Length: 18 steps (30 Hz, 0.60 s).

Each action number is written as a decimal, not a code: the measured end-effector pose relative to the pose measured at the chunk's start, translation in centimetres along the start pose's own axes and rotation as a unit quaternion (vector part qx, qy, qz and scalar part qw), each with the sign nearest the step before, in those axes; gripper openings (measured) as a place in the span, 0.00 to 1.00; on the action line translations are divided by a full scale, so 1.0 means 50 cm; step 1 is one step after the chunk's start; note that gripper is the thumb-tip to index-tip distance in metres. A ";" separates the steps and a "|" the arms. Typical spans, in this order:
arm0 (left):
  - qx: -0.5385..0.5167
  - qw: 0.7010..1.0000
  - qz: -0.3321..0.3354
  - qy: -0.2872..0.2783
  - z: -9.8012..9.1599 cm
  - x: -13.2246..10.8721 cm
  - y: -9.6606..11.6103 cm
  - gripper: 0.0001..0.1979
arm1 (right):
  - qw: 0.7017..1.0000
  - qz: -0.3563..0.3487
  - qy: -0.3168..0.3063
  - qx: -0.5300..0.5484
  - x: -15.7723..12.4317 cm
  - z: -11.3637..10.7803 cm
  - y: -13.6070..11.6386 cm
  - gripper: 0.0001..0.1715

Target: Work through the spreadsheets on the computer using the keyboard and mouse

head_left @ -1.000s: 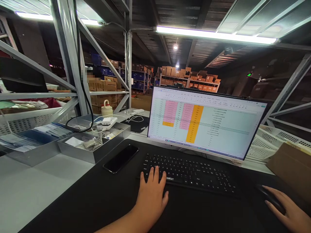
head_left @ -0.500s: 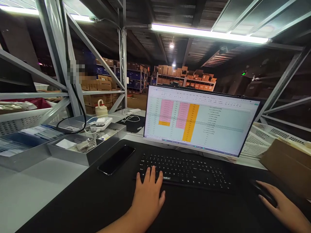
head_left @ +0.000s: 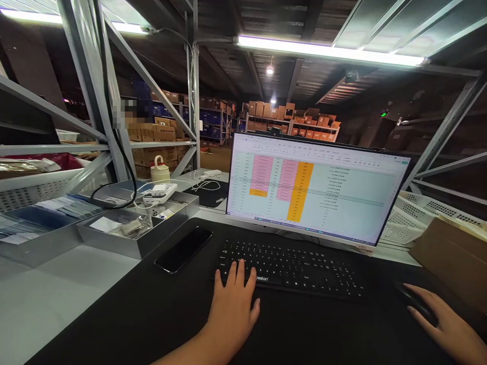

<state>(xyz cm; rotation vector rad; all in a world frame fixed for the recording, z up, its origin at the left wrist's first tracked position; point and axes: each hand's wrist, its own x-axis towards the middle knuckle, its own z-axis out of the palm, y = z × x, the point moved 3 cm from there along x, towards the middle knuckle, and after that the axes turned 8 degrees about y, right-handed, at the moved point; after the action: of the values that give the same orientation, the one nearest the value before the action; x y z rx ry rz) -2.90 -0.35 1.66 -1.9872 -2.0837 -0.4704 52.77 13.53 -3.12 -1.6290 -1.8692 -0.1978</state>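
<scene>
My left hand (head_left: 233, 304) lies flat with its fingers stretched onto the front left keys of a black keyboard (head_left: 292, 266). My right hand (head_left: 445, 324) is cupped over a black mouse (head_left: 413, 299) at the lower right, fingers draped on it. Behind the keyboard a wide monitor (head_left: 315, 187) shows a spreadsheet with pink and orange columns. A black phone (head_left: 183, 249) lies face up on the dark desk mat (head_left: 152, 314), left of the keyboard.
Grey metal trays (head_left: 137, 233) with small packets, cables and a white device stand at the left. White perforated baskets (head_left: 426, 213) and a brown cardboard box (head_left: 452, 258) sit at the right. Steel rack posts (head_left: 95, 86) rise at the left; shelves of cartons fill the background.
The view has shifted slightly to the left and down. Both hands stay where they were, left on the keyboard and right on the mouse.
</scene>
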 end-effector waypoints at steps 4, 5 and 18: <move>0.001 1.000 0.002 0.010 0.003 -0.002 0.000 0.31 | 1.000 -0.004 -0.002 -0.012 0.000 0.000 0.005 0.36; 0.000 1.000 0.002 0.011 0.004 -0.002 0.000 0.31 | 1.000 -0.007 0.000 -0.013 0.000 0.001 0.005 0.36; -0.006 1.000 -0.003 0.003 0.004 -0.002 0.000 0.31 | 1.000 -0.014 0.018 0.000 0.004 -0.001 -0.001 0.35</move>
<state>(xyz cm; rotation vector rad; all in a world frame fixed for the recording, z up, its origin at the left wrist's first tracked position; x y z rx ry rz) -2.89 -0.36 1.42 -1.9839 -2.0897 -0.4907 52.76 13.65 -2.97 -1.5899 -1.8652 -0.2370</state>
